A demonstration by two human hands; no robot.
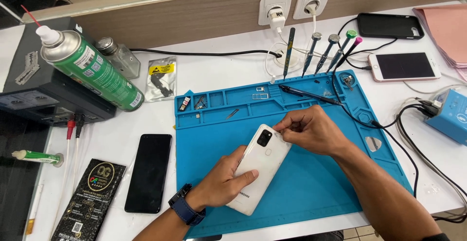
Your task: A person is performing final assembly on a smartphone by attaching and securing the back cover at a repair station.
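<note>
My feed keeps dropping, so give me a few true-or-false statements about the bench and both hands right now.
1. The left hand holds the white phone by its side. True.
2. The white phone lies screen up. False: its back and camera face up.
3. The right hand pinches at the phone's top corner. True.
4. The black phone lies on the blue mat. False: it lies on the table beside it.
5. The green spray can stands upright. False: it is tilted.

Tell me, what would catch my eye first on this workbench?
Probably the white phone, back side up on the bright blue mat in the middle, held by the left hand while the right hand pinches at its top corner. Next, the big green spray can lying tilted at the upper left.
</note>
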